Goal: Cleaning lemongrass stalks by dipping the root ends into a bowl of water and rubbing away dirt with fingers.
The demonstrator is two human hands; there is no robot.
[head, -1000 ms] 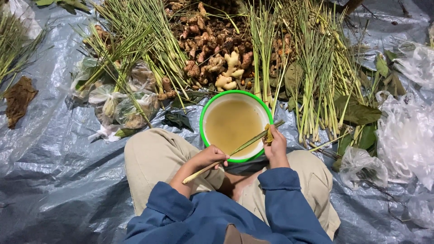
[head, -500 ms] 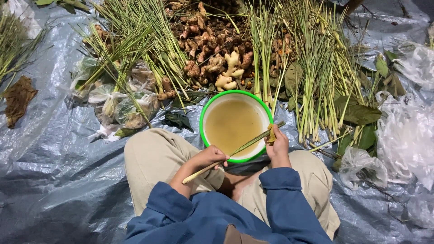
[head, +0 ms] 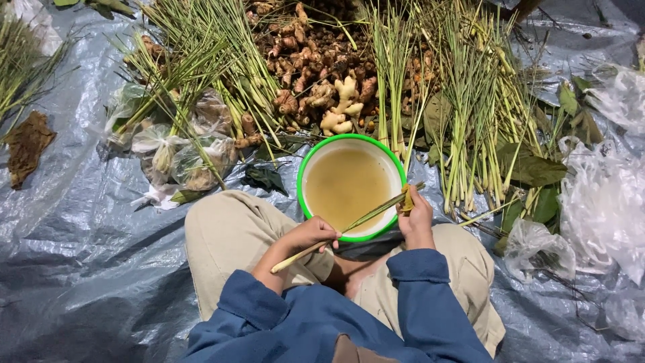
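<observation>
The left hand (head: 310, 235) and right hand (head: 415, 216) are gripping one lemongrass stalk (head: 349, 225) in closed fingers over the basin (head: 309, 202) — bundles (head: 470, 114) at 12 o'clock are lying seemingly unhandled.

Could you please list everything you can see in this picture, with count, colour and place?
lemongrass stalk: one, green and pale, held across the basin
basin: one, white with green rim, cloudy water, before the knees
ginger heap: one, brown and tan, top centre
lemongrass bundles: several, green, left and right of the heap
plastic bags: several, clear, right; more at left
dry leaf: one, brown, far left
tarpaulin: one, grey-blue, under everything
left hand: grips the stalk's thick end
right hand: grips the far end
</observation>
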